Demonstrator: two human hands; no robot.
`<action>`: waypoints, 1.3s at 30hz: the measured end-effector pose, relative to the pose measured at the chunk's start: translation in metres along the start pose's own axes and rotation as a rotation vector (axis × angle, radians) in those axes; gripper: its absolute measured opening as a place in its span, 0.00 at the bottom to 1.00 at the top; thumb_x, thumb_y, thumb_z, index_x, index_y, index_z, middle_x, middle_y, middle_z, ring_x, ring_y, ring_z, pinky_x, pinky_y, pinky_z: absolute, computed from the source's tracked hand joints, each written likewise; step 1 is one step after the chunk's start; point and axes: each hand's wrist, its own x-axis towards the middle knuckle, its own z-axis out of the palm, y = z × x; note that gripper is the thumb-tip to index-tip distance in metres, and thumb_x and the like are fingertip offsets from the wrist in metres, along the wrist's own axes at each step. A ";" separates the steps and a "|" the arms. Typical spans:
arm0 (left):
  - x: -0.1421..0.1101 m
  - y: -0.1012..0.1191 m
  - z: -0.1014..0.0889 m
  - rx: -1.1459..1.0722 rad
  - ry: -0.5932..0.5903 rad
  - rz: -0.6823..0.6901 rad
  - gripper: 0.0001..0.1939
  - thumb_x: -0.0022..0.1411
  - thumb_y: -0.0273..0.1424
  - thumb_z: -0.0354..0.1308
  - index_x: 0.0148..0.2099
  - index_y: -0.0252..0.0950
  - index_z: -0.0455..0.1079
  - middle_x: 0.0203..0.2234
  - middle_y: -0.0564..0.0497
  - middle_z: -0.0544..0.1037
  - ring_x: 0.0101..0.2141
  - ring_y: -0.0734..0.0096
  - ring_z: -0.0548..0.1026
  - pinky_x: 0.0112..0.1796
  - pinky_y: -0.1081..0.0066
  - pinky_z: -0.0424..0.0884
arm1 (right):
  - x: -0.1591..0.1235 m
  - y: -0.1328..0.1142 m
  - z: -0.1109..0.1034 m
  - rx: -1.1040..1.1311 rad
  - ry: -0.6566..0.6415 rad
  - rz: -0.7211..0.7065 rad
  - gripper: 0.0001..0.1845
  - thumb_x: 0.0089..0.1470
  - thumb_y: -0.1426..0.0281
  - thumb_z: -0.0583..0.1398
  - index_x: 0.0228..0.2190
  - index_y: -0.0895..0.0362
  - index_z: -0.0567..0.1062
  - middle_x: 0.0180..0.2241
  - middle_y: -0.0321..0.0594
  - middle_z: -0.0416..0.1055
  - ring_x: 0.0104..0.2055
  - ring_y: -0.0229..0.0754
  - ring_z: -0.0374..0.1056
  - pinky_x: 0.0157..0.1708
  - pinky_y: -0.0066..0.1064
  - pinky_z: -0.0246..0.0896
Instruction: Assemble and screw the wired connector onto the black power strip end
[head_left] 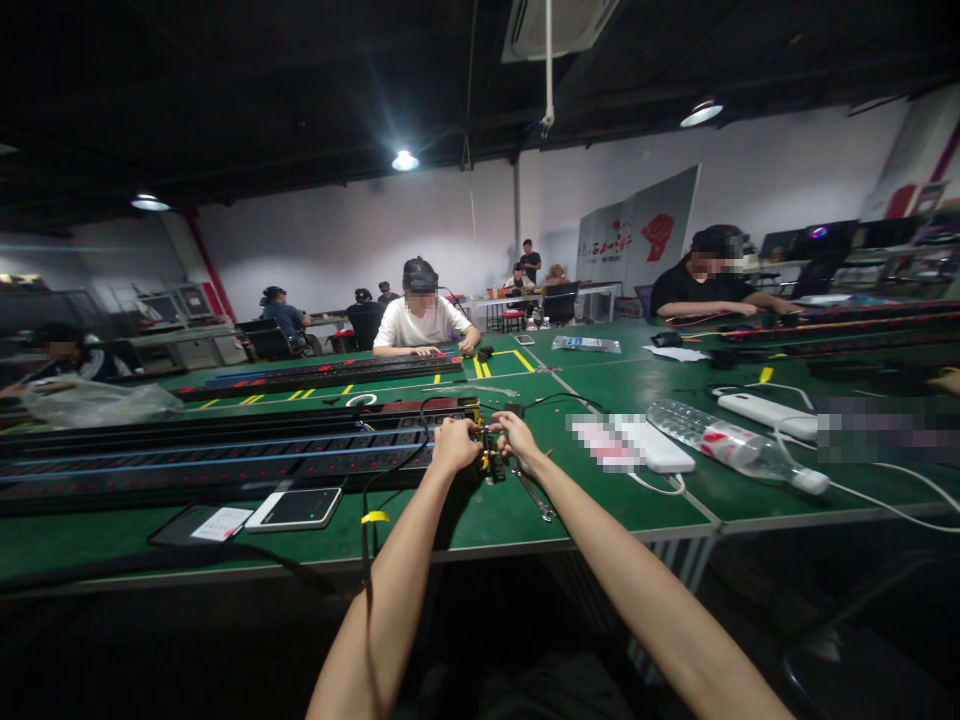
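Two bare forearms reach forward from the bottom of the view and meet over a green surface (600, 510). The left hand (455, 447) and the right hand (519, 440) are each closed in a tight pinch, fingers curled inward, on a small black-and-yellow part (491, 452), too small for its details to show. The forearms slant inward in a narrow V, with the wrists close together. The part sits at the right end of a long black rail (225, 462), a ribbed bar dotted with red. Just right of the rail's end, beneath the right wrist, lies a slim steel wrench (534, 495). A thin black cable (365, 497) loops down from near the rail's end. Below the rail rests a white-edged tablet (294, 508). Well right of it lie a white power bank (652, 445) and a clear plastic bottle (731, 445). Beyond the rail, a person in a white shirt (420, 322) sits at another rail.
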 end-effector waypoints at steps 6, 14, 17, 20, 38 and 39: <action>0.000 0.000 0.000 -0.007 0.006 0.009 0.16 0.58 0.36 0.62 0.49 0.43 0.77 0.46 0.46 0.79 0.53 0.57 0.70 0.51 0.65 0.65 | -0.002 -0.001 0.001 0.000 0.006 0.074 0.08 0.58 0.65 0.53 0.38 0.55 0.67 0.23 0.31 0.70 0.12 0.28 0.55 0.11 0.20 0.46; -0.002 0.001 -0.002 -0.005 0.005 0.007 0.16 0.58 0.37 0.62 0.50 0.43 0.77 0.46 0.45 0.79 0.53 0.57 0.70 0.51 0.65 0.65 | -0.001 0.003 0.003 -0.090 0.000 -0.022 0.10 0.49 0.67 0.58 0.35 0.56 0.69 0.19 0.29 0.67 0.14 0.30 0.54 0.14 0.22 0.47; -0.002 0.001 -0.002 -0.001 0.002 0.007 0.16 0.58 0.35 0.62 0.49 0.44 0.77 0.45 0.46 0.79 0.53 0.58 0.70 0.52 0.65 0.65 | 0.001 0.006 0.003 -0.221 0.004 -0.165 0.08 0.44 0.67 0.61 0.29 0.57 0.72 0.22 0.34 0.71 0.22 0.35 0.63 0.23 0.25 0.58; -0.001 0.001 -0.002 0.000 0.005 0.007 0.16 0.58 0.35 0.61 0.50 0.44 0.77 0.45 0.46 0.79 0.53 0.57 0.70 0.52 0.65 0.64 | 0.002 0.009 0.004 -0.272 0.010 -0.208 0.07 0.46 0.66 0.60 0.26 0.57 0.73 0.27 0.37 0.73 0.30 0.39 0.67 0.32 0.28 0.61; 0.000 -0.002 0.000 -0.007 0.018 0.031 0.18 0.57 0.36 0.63 0.51 0.44 0.77 0.46 0.45 0.79 0.52 0.56 0.70 0.51 0.64 0.65 | 0.000 0.007 0.005 -0.476 0.034 -0.176 0.11 0.52 0.66 0.56 0.24 0.56 0.75 0.27 0.38 0.74 0.31 0.41 0.67 0.32 0.27 0.57; 0.000 -0.002 0.000 -0.006 0.019 0.030 0.19 0.57 0.36 0.63 0.51 0.44 0.77 0.46 0.45 0.79 0.52 0.56 0.70 0.51 0.64 0.65 | -0.001 0.007 0.005 -0.487 0.034 -0.174 0.13 0.53 0.64 0.56 0.23 0.56 0.74 0.25 0.38 0.73 0.30 0.41 0.67 0.31 0.28 0.56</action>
